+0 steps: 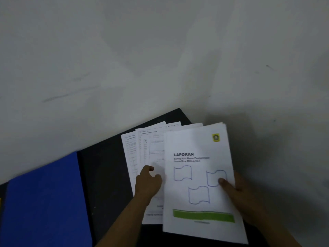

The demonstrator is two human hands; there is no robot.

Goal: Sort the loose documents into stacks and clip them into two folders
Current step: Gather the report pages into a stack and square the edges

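We begin with the blue folder (44, 202), which lies flat on the left of the black table (106, 175) and shows only its plain blue face. What it holds, we cannot tell. A thin yellow strip (0, 204) shows at the picture's left edge beside it, too small for us to name.

The papers are well apart from the folder, on the right part of the table. A fan of loose sheets (140, 148) with printed forms lies spread there, its upper corners reaching toward the table's far corner. Over its right side sits a thicker report stack (195, 184), whose white cover reads "LAPORAN" and has a yellow crest at the top right, three blue outlined shapes and a green band near the bottom.

The right hand (243, 198) grips this stack at its right edge, with the thumb (221, 180) pressed on the cover and the fingers hidden beneath it. The left hand (147, 182) rests on the loose sheets just beside the stack's left edge, its fingers bent (this spot is blurred). We cannot tell whether they pinch a sheet or only touch it.

Behind the table rises a pale grey wall (142, 50) with a few faint scuffs. A soft shadow falls to the right of the papers.
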